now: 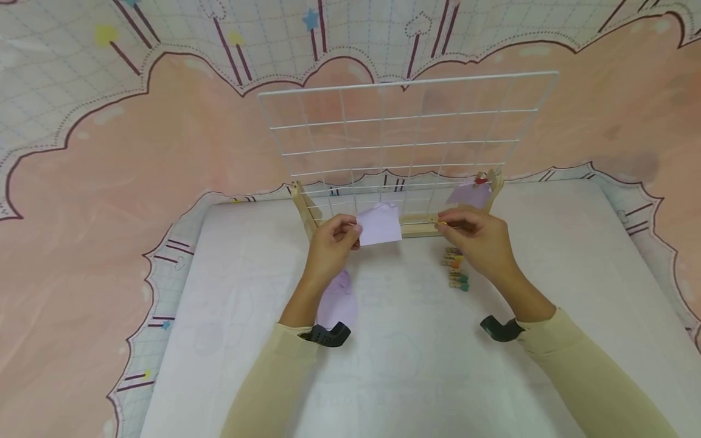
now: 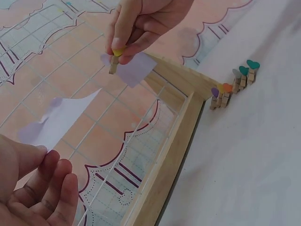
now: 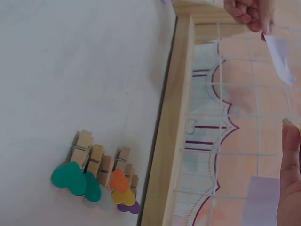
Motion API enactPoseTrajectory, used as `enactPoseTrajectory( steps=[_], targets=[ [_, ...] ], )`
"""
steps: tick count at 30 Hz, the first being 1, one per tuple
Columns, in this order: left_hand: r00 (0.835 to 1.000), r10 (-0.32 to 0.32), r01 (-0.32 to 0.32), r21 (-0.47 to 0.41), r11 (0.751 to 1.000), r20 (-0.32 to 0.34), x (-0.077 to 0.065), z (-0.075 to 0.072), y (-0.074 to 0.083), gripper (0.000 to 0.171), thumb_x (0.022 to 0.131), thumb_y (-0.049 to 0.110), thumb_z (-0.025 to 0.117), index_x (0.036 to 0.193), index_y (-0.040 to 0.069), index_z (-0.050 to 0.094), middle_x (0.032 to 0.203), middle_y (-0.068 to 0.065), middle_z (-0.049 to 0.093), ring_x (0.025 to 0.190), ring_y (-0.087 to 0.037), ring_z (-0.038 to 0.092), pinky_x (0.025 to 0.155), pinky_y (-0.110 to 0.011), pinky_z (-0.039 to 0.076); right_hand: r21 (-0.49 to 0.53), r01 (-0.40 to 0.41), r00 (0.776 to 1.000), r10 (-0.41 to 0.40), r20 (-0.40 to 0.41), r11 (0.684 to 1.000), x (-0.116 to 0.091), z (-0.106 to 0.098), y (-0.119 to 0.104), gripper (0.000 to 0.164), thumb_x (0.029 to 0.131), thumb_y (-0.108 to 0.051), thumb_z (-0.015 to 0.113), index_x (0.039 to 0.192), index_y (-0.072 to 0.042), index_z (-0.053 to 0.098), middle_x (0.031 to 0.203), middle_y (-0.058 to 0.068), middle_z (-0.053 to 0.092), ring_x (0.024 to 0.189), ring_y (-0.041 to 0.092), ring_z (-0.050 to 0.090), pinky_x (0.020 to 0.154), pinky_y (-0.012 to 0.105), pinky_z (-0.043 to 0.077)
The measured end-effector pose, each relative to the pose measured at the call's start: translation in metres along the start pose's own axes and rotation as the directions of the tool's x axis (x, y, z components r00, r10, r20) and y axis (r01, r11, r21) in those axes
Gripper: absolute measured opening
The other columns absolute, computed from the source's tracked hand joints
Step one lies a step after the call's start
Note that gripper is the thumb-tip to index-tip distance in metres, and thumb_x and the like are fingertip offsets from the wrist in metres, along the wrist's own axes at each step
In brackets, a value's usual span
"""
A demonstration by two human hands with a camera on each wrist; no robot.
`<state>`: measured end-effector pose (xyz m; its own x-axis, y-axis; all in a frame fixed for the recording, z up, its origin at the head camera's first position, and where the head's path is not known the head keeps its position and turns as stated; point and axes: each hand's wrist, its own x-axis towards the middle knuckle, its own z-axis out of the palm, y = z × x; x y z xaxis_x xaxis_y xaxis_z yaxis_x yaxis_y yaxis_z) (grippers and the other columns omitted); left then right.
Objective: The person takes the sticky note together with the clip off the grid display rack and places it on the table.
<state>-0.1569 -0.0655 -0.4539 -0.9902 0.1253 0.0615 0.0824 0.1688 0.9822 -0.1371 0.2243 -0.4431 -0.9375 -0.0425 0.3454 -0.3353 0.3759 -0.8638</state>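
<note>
My left hand pinches a small lilac paper sheet by its edge, in front of a white wire grid on a wooden stand. My right hand pinches a small wooden clothespin with a yellow top, a little apart from the paper. Behind the right hand, another lilac paper hangs on the grid's lower right under a red-topped clip. On the table near that hand lie several small clothespins with heart tops in green, orange, yellow, purple and pale grey.
Under the left forearm, more lilac paper lies on the white tabletop. The wooden base bar of the stand runs along the grid's lower edge. A patterned peach cloth surrounds the table and rises behind the grid.
</note>
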Motion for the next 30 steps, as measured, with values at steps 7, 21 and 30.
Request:
enactPoseTrajectory(
  steps=[7, 21, 30],
  targets=[
    [0.999, -0.034, 0.034, -0.014, 0.999, 0.004, -0.002, -0.004, -0.003, 0.016, 0.1, 0.006, 0.063, 0.112, -0.005, 0.065, 0.089, -0.012, 0.066, 0.074, -0.015, 0.065, 0.073, -0.023, 0.06, 0.028, -0.024, 0.999, 0.023, 0.026, 0.999, -0.007, -0.004, 0.009, 0.012, 0.089, -0.003, 0.077, 0.101, -0.002, 0.078, 0.114, 0.017, 0.072, 0.101, 0.0, 0.064, 0.084, 0.009, 0.054],
    [0.992, -0.12, 0.12, -0.012, 0.993, -0.027, -0.014, -0.011, -0.011, 0.018, 0.099, 0.005, 0.064, 0.114, -0.005, 0.064, 0.094, -0.012, 0.066, 0.076, -0.014, 0.065, 0.075, -0.025, 0.06, -0.021, -0.16, 0.984, 0.161, 0.072, 0.987, -0.023, -0.015, 0.02, 0.02, 0.093, -0.01, 0.075, 0.111, -0.002, 0.076, 0.107, 0.013, 0.075, 0.088, 0.0, 0.068, 0.077, 0.01, 0.056],
    [0.984, -0.173, 0.173, 0.019, 0.985, -0.033, -0.027, -0.02, -0.021, 0.018, 0.098, 0.007, 0.066, 0.112, -0.004, 0.066, 0.099, -0.014, 0.067, 0.078, -0.014, 0.065, 0.082, -0.043, 0.063, -0.074, -0.203, 0.974, 0.209, 0.092, 0.976, -0.037, -0.021, 0.031, 0.021, 0.095, -0.014, 0.074, 0.113, -0.004, 0.075, 0.111, 0.017, 0.075, 0.096, -0.008, 0.064, 0.083, 0.006, 0.052]
  ],
)
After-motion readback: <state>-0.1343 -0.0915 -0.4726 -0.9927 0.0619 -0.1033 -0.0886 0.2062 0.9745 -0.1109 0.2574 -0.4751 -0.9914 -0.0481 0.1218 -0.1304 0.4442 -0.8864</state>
